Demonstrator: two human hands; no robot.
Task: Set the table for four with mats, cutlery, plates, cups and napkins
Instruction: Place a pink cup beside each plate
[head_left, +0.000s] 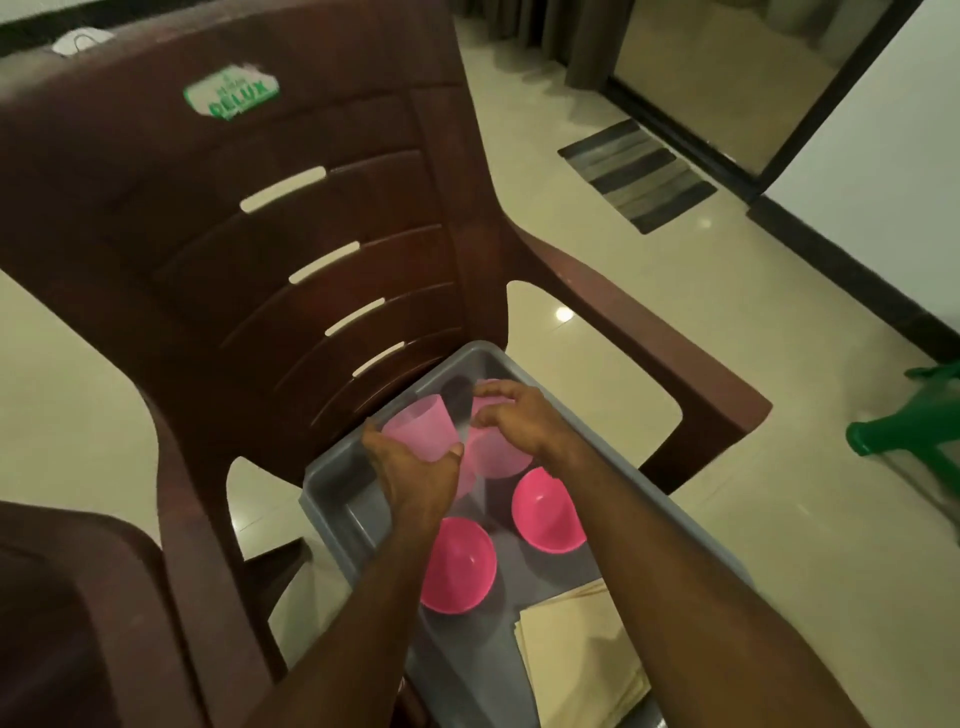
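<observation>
Both hands reach into a grey plastic bin that sits on the seat of a dark brown plastic chair. The left hand has its fingers and thumb curled round a pale pink cup, which is tilted with its base toward the chair back and held above the bin floor. The right hand is curled over the top of a second pale pink cup, gripping it close beside the first one; the two cups are just beside each other, and I cannot tell whether they touch. Lower in the bin lie two brighter pink bowls, one under the left forearm and one between the two forearms, both with the open side up. At the near end of the bin rests a stack of cream napkins, partly hidden by the right forearm. A green sticker marks the top of the chair back. On the pale tiled floor beyond the chair lies a striped dark doormat, and a green plastic stool shows at the right edge.
</observation>
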